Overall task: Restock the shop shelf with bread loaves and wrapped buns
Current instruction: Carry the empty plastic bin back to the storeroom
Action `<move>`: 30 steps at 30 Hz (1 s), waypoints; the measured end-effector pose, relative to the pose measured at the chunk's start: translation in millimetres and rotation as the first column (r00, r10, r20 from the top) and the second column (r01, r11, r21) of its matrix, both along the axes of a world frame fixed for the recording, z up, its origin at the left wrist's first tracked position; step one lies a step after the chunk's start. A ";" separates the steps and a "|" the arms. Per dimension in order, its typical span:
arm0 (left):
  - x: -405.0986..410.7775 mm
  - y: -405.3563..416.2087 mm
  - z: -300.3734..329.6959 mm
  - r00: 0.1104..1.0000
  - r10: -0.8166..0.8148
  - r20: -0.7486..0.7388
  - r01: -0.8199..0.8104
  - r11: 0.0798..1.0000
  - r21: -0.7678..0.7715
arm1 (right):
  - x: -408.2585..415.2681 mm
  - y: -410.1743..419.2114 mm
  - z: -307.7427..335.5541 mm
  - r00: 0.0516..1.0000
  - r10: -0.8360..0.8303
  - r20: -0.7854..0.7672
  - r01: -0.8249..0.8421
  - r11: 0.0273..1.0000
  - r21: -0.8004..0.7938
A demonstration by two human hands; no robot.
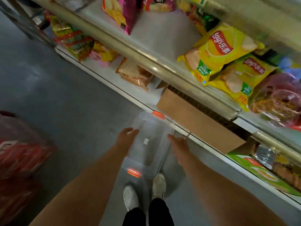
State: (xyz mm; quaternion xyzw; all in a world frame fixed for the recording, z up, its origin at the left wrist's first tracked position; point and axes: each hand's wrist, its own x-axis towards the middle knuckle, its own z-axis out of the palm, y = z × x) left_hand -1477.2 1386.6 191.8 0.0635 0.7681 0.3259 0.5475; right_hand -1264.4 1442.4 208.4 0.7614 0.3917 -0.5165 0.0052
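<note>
A clear plastic bin (149,144) with orange latches at both ends hangs above the grey floor, empty as far as I can see. My left hand (127,136) holds its left long side and my right hand (179,144) holds its right long side; the fingers are under or behind the rim and blurred. On the bottom shelf (153,93) to the upper left of the bin lie wrapped bread loaves (135,73) in clear film.
A brown cardboard box (200,121) sits on the bottom shelf right of the bread. Yellow crisp bags (218,53) lie on the shelf above, snack packets (75,41) further left. A red wrapped pack (21,157) stands on the floor at left. My shoes (130,196) are below the bin.
</note>
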 end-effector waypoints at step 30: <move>-31.8 -24.1 -216.5 0.982 -0.020 -0.187 -0.012 0.986 -0.166 | -15.2 -27.2 -210.1 0.968 -0.252 -0.011 0.250 0.964 -0.095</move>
